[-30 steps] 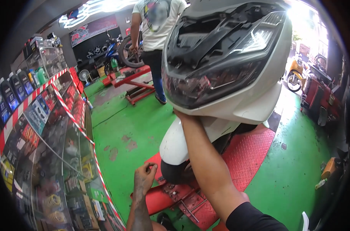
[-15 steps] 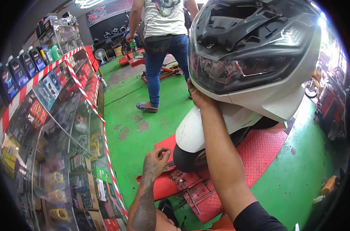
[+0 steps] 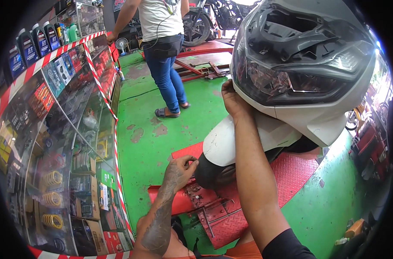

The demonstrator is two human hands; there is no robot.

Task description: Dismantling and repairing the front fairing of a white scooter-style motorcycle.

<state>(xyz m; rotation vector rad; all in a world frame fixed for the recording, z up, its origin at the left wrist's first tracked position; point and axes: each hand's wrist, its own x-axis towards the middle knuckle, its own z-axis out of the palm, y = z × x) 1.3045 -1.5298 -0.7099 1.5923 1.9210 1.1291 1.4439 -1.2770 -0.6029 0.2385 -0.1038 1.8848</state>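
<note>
A white scooter's front end stands before me, with its dark headlight (image 3: 287, 84) set in a white front fairing (image 3: 330, 118). My right hand (image 3: 235, 101) is up at the fairing's lower left edge. Its fingers are curled, and the fairing and the hand itself hide the tips and whatever they hold. Below, my left hand (image 3: 183, 170) is closed, thumb and fingers pinched together just left of the front tyre (image 3: 213, 172). Anything between them is too small to make out. The white front mudguard (image 3: 218, 142) lies between my two hands.
The front wheel rests on a red tread-plate lift (image 3: 287, 177) with a metal rod (image 3: 209, 222) on it. At left runs a glass display case (image 3: 71, 129) edged in striped tape, with oil bottles (image 3: 30, 47) on top. A person (image 3: 162, 56) stands ahead, beside another red lift (image 3: 201, 52).
My view has shifted, bringing more of the far lift and a motorcycle into sight. The person ahead has changed stance. My right hand's fingers look more curled at the fairing edge; my left stays pinched.
</note>
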